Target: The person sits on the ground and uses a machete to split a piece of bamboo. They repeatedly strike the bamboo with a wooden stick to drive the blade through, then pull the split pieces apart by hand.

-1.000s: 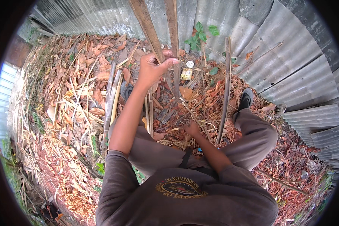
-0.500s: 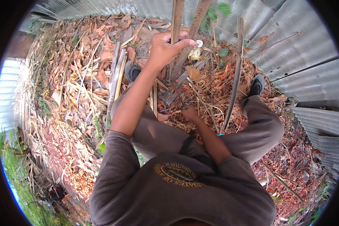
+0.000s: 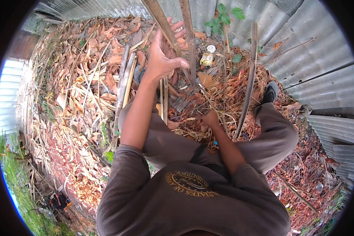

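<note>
My left hand (image 3: 164, 59) is open at the upper middle, its thumb out and fingers spread. A long brown wooden strip (image 3: 164, 24) slants across its fingers, which pass partly behind it. A second, more upright strip (image 3: 189, 35) stands just right of the fingertips; both strips come close together low down, near the leaves. Close to the ground between my legs, my right hand (image 3: 211, 119) is closed. What it grips is too dark and small to name.
Dry leaves and straw (image 3: 90, 70) cover the ground. Pale poles (image 3: 124, 78) lie beside my left leg, and a curved dark strip (image 3: 247, 78) leans near my right foot. Corrugated metal sheets (image 3: 314, 51) close in the far and right sides. A yellow wrapper (image 3: 206, 59) lies ahead.
My left hand has loosened from the wooden strips and spread its fingers. One strip now leans further left. My right hand has shifted slightly right.
</note>
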### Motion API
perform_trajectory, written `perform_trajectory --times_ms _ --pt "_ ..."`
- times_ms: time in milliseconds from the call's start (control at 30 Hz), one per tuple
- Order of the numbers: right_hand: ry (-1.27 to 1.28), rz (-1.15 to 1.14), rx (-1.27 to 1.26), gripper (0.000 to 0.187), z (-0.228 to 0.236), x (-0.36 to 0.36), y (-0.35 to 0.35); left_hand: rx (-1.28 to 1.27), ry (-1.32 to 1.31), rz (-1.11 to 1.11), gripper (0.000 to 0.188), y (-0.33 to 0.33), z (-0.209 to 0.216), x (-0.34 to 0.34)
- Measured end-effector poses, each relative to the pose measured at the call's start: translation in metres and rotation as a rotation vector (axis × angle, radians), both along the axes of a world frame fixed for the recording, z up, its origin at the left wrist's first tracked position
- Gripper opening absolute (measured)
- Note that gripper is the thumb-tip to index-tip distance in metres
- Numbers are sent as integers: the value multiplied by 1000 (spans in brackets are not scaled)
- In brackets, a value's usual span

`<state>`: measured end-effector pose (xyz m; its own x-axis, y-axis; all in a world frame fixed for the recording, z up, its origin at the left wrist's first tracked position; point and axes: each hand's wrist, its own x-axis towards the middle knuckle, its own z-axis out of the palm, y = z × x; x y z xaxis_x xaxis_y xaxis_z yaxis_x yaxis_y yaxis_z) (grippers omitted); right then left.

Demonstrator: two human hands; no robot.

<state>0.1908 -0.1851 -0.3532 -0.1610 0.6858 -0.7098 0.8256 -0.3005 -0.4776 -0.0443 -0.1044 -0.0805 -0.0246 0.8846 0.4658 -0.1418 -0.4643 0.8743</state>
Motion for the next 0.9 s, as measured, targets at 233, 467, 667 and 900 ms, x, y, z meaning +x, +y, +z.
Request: perform_trajectory --times_ms 233,467,667,900 --pt "115 -90 233 28 -4 -11 1 46 -105 202 116 -6 -3 -26" --pt "572 -173 518 21 149 -34 59 -136 -540 868 25 0 11 -65" --pt "958 -366 382 15 246 -27 59 -279 -853 832 9 -26 7 -109" --pt "246 -368 127 4 -62 23 3 -197 -830 659 16 -40 0 -131"
